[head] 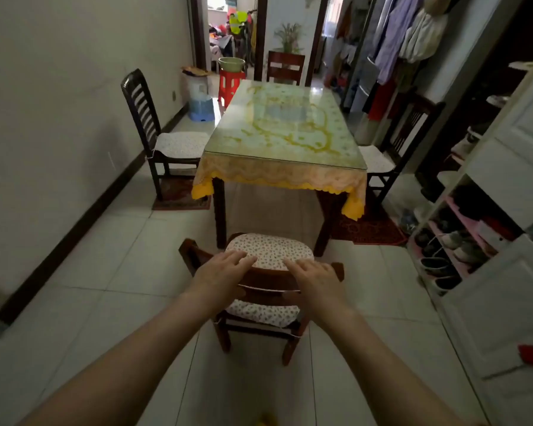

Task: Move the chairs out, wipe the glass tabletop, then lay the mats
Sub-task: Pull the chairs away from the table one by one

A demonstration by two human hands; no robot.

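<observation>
A dark wooden chair (259, 325) with a flowered seat cushion stands on the tiled floor in front of me, clear of the table's near end. My left hand (220, 270) and my right hand (316, 276) both rest on the top rail of its backrest, fingers spread over it and thumbs behind. The glass tabletop (286, 124) lies over a green and yellow cloth with a lace fringe. Three more chairs stand at the table: one on the left (154, 133), one on the right (394, 142), one at the far end (285, 69).
A white shoe cabinet (486, 229) with open shelves lines the right side. Clothes (403, 35) hang at the back right. A red stool (230, 86) with a green basin and a water dispenser (199, 96) stand at the back left. Small rugs lie under the side chairs.
</observation>
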